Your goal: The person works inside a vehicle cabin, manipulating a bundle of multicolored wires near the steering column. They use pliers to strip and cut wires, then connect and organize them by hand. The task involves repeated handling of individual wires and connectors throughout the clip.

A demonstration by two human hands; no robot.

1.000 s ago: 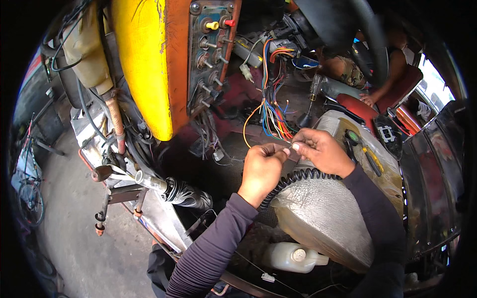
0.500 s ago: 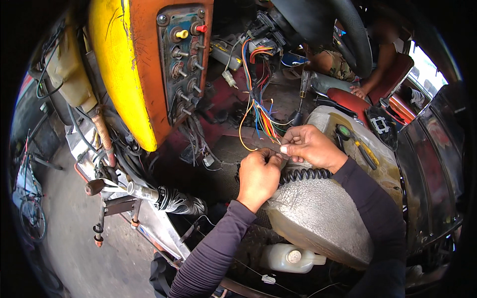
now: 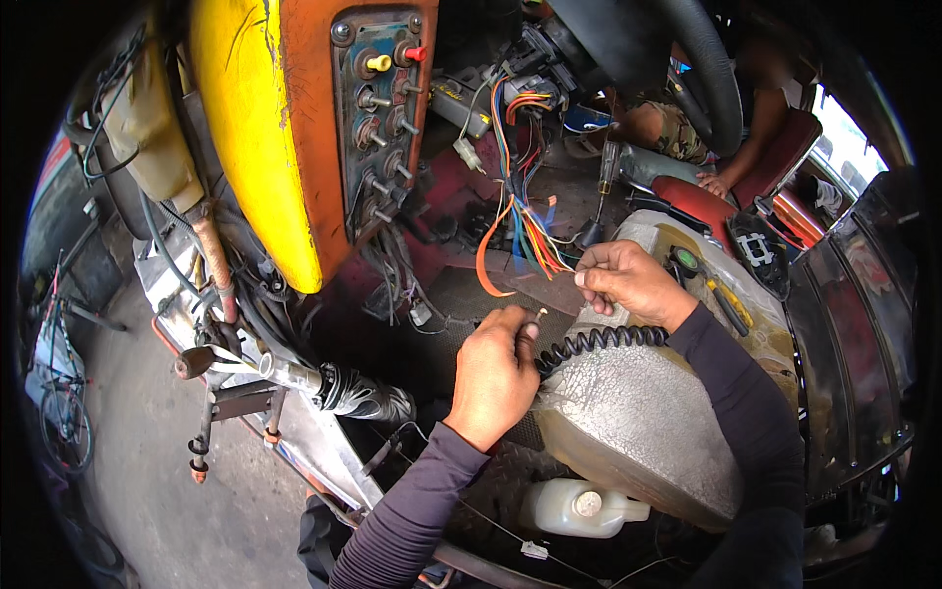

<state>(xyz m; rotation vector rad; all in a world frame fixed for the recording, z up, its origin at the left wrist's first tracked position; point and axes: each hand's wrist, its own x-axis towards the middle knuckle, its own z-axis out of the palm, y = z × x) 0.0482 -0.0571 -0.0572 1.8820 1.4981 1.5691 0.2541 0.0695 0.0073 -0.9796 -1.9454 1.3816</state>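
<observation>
My left hand (image 3: 496, 378) pinches the end of a black coiled cable (image 3: 599, 342), its small metal tip poking up between thumb and fingers. The cable curls right across a cracked grey cover (image 3: 638, 422). My right hand (image 3: 628, 283) sits a little higher and to the right, fingers closed on the thin wires of a multicoloured wire bundle (image 3: 525, 221) that hangs from under the dashboard. The two hands are a short way apart.
A yellow and orange panel with a column of switches (image 3: 383, 128) stands at upper left. A steering wheel (image 3: 687, 59) arcs above. A white plastic bottle (image 3: 579, 508) lies below the cover. Another person sits on a red seat (image 3: 706, 201) at upper right.
My hands, close together a moment ago, have drawn apart: the left one down with the coiled cable's end, the right staying up at the coloured wires. The view has shifted slightly.
</observation>
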